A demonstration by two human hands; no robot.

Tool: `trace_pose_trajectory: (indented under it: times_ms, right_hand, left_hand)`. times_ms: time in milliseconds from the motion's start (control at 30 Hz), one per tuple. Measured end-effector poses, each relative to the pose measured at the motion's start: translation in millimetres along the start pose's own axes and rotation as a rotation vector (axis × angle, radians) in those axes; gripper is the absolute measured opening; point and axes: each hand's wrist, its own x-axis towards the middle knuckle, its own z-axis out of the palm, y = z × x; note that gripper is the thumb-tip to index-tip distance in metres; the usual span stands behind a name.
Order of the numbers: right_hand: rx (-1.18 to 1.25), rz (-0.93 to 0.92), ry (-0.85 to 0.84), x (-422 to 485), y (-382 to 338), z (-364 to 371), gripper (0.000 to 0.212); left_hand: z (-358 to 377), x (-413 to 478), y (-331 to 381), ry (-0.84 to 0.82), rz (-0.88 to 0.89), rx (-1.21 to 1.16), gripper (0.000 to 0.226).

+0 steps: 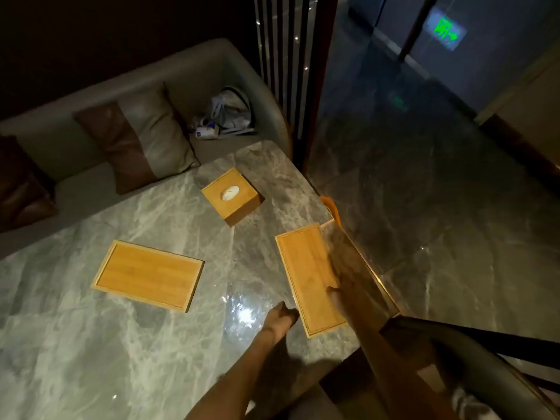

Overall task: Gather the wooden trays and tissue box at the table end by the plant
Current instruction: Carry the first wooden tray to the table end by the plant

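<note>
Two flat wooden trays lie on the grey marble table (91, 344). One tray (148, 275) rests at the centre left, apart from my hands. The other tray (306, 277) lies along the table's right edge. My right hand (348, 277), blurred, lies over that tray's right side with the thumb on its surface. My left hand (280, 318) touches the tray's near left corner, its fingers curled at the rim. A wooden tissue box (231, 197) with white tissue showing on top stands farther back, untouched. No plant is in view.
A grey sofa (91, 122) with cushions (139, 137) runs along the table's far side; a bag (231, 112) and small items sit at its right end. A dark chair (472, 359) stands at the near right. An orange object (331, 207) pokes out at the table's right edge.
</note>
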Motion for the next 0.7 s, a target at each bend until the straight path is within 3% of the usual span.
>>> trace_pose_trajectory:
  times_ms: [67, 167, 267, 400, 533, 633, 700]
  right_hand:
    - [0.149, 0.156, -0.288, 3.5, -4.4, 6.5, 0.044]
    - [0.367, 0.258, -0.552, 0.1, -14.9, 12.1, 0.045]
    - [0.644, 0.365, -0.645, -11.7, -36.4, 15.2, 0.043]
    - [0.81, 0.573, -0.796, -25.6, -55.4, 15.5, 0.037]
    - [0.918, 0.598, -0.943, -42.1, -82.1, 6.2, 0.016]
    - [0.95, 0.473, -0.897, -81.1, -125.9, 12.8, 0.005]
    - [1.003, 0.402, -0.85, -114.6, -158.0, 25.5, 0.009]
  left_hand:
    - [-0.8, -5.7, -4.3, -0.109, 0.005, -0.072, 0.053]
    - [-13.5, -10.9, -12.0, -0.055, -0.011, -0.113, 0.069]
    - [-37.0, -19.5, -18.5, 0.007, 0.014, -0.204, 0.069]
    - [-78.7, -38.2, -31.1, 0.066, 0.007, -0.259, 0.06]
    - [-119.4, -63.5, -54.5, 0.147, 0.063, -0.388, 0.061]
    - [-139.2, -83.4, -83.7, 0.301, 0.104, -0.762, 0.069]
    - [-149.4, -97.9, -101.6, 0.366, 0.145, -0.941, 0.058]
